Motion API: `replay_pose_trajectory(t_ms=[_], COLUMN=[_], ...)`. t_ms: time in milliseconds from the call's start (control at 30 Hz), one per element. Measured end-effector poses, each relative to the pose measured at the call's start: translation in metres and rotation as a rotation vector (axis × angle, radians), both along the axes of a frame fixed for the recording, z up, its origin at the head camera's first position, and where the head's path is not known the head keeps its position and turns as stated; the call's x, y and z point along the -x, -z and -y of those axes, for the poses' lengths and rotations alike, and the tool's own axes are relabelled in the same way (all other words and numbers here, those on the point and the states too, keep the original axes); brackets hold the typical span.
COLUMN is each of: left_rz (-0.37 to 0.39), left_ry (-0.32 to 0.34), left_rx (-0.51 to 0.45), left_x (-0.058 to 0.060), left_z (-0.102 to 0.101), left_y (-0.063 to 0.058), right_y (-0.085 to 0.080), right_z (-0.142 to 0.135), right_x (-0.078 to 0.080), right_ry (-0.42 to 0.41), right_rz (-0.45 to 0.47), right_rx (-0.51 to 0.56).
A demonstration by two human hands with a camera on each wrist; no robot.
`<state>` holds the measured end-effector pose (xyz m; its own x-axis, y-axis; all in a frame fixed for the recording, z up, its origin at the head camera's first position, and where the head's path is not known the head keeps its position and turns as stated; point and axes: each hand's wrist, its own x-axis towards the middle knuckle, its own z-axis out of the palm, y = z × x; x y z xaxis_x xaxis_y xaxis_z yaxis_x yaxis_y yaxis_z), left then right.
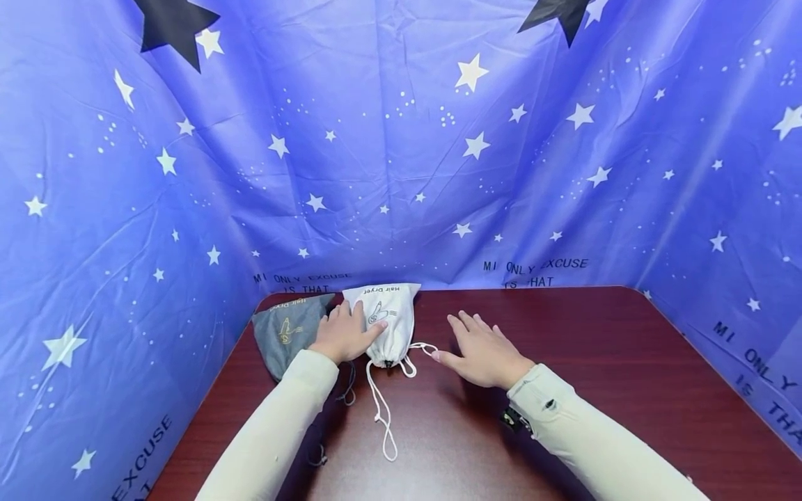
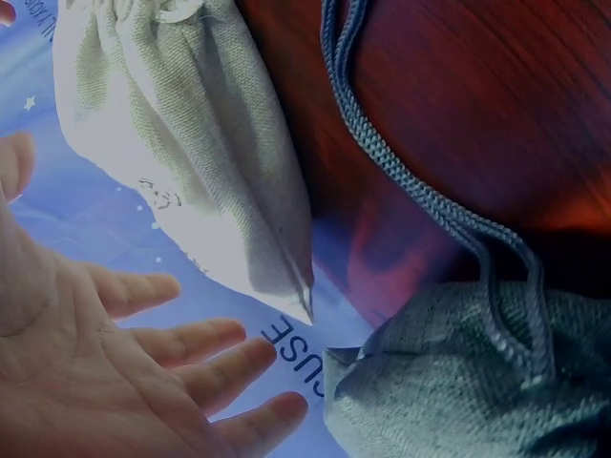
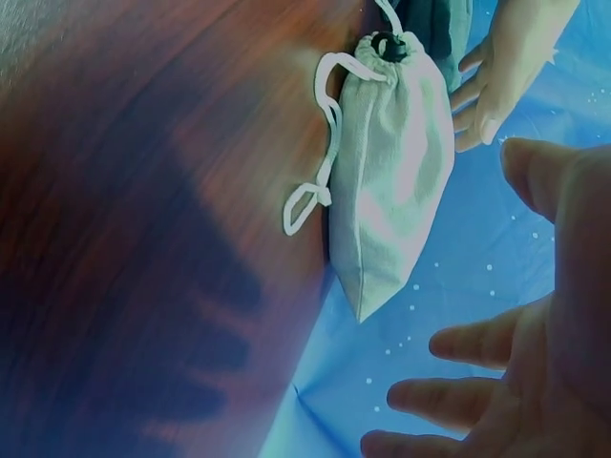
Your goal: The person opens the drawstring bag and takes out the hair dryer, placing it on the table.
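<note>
Blue fabric printed with white stars, a curtain (image 1: pixel 401 167) closes in the back and sides of the dark red-brown table (image 1: pixel 583 348), and at the table's far edge, left of the middle, lie two drawstring bags, the grey bag (image 1: pixel 285 337) outermost and the white bag (image 1: pixel 396 325) just beside it; the white one's long axis runs roughly front to back, its gathered mouth toward the person and its broad end toward the curtain, so that it lies between the hands, just right of the left hand (image 1: pixel 343 334) and to the left of the right hand (image 1: pixel 484 351), the left being clearly nearer; both hands have their fingers spread and hold nothing; the grey cord (image 2: pixel 401 172) trails on the left hand's side, the white cord (image 3: pixel 335 134) loops out from the mouth, where a small black toggle (image 3: pixel 388 46) sits
</note>
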<state>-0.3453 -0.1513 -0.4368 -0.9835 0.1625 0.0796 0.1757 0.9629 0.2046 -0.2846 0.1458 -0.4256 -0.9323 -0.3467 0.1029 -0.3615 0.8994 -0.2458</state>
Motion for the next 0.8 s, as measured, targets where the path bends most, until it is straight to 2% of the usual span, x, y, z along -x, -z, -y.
replay_pose_trajectory(t_ms=[200,433,800], left_rz=[0.003,-0.005,-0.011], left_ry=[0.0,0.002,0.008], left_rx=[-0.028,-0.031,-0.044], left_x=[0.005,-0.004,-0.001], left_z=[0.001,-0.004,-0.006], left_y=[0.003,-0.006,-0.002], right_y=[0.004,0.01,0.018], right_z=[0.009,0.02,0.034], right_x=[0.004,0.011,0.021], right_ry=[-0.013,-0.036,-0.029], right_rz=[-0.002,-0.016,-0.002], right_rx=[0.013,0.057,0.077])
